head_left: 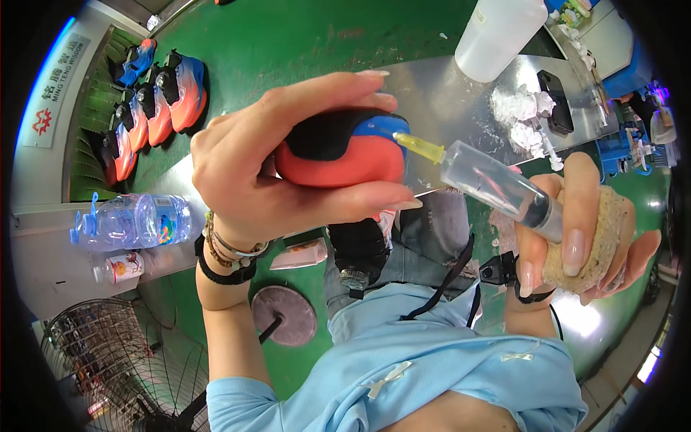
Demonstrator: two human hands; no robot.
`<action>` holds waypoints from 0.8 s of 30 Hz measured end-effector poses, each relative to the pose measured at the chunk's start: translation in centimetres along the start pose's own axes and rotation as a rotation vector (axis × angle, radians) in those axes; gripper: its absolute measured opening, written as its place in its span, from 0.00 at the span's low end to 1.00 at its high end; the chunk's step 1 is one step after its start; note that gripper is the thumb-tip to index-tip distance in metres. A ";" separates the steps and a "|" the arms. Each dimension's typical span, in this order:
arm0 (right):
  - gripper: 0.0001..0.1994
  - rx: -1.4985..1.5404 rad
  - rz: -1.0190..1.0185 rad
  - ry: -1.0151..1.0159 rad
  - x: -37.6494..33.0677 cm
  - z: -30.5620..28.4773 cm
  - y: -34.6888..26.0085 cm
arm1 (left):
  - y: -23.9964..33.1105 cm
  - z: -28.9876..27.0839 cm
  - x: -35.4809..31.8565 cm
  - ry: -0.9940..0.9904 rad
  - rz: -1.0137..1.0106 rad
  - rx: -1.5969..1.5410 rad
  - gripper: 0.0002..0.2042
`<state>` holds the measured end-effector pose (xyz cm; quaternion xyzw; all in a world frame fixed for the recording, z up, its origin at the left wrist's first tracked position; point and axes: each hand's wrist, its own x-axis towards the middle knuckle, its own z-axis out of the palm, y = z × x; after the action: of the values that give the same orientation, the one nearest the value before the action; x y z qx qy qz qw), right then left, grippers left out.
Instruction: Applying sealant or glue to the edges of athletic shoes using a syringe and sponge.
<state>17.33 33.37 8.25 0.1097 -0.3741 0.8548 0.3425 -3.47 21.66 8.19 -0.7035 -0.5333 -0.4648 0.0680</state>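
Observation:
My left hand (241,155) is wrapped round a sneaker (345,167), fingers over its top and thumb along its underside. The shoe's rounded end shows red-orange, black and blue. In my right hand (572,223) is a clear plastic syringe (486,176) with a dark plunger seal and a yellow dispensing tip (419,147). That tip meets the blue part of the shoe, or lies just in front of it; I cannot tell which. A beige, rough-textured sponge-like pad (599,241) is also held in my right hand, against the palm.
Several orange, blue and black sneakers (152,104) stand on a rack at the far left. Water bottles (137,221) lie near my left arm, above a wire fan (122,360). On the metal table (432,86) are a white container (497,39), crumpled tissue (518,115) and a black device (554,101).

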 end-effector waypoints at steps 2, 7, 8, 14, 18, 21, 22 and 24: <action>0.22 0.019 0.015 0.013 -0.1 0.1 0.1 | -0.4 0.0 -0.1 0.012 0.012 -0.013 0.35; 0.23 0.053 0.038 0.036 0.7 -0.5 0.5 | -1.3 0.1 0.3 0.013 0.040 -0.007 0.37; 0.24 0.076 0.026 0.017 1.3 -0.5 0.9 | -1.4 0.2 0.4 -0.002 0.044 -0.005 0.38; 0.24 0.211 -0.010 0.026 1.6 -1.2 0.6 | -2.2 0.1 1.0 -0.023 0.046 0.016 0.40; 0.22 0.074 0.049 0.057 2.0 -2.0 0.9 | -3.4 0.5 0.8 0.055 -0.048 -0.043 0.42; 0.22 0.024 0.041 0.061 2.1 -2.9 2.7 | -4.4 -0.1 -0.3 0.083 -0.138 -0.081 0.43; 0.23 0.003 0.034 0.063 2.1 -3.1 3.1 | -4.3 0.1 -0.4 0.131 -0.214 -0.048 0.44; 0.23 -0.038 0.021 0.070 2.2 -3.6 3.9 | -4.3 0.2 -0.4 0.180 -0.276 -0.022 0.43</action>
<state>13.36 35.11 4.52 0.0692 -0.3792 0.8543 0.3486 -6.89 23.37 6.08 -0.5798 -0.6115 -0.5366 0.0431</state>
